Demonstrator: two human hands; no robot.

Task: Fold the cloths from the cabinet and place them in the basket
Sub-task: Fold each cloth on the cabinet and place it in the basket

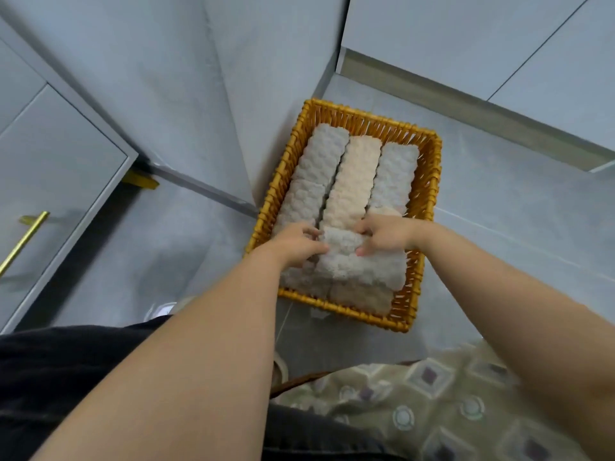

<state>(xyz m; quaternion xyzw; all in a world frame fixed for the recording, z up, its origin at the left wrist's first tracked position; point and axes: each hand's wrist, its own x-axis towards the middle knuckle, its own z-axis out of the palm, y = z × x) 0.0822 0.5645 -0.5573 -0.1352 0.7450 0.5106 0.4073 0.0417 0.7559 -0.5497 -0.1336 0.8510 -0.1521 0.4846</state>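
Observation:
A yellow wicker basket stands on the grey floor. Several folded fluffy cloths fill it: a grey one at the left, a cream one in the middle, a grey one at the right. Across the near end lies another folded grey cloth, on top of a beige cloth. My left hand grips its far left corner. My right hand grips its far right corner, fingers curled over the fold.
A grey cabinet door with a gold handle stands open at the left. White cabinet fronts run along the far right. A patterned cushion lies near my legs at the bottom right.

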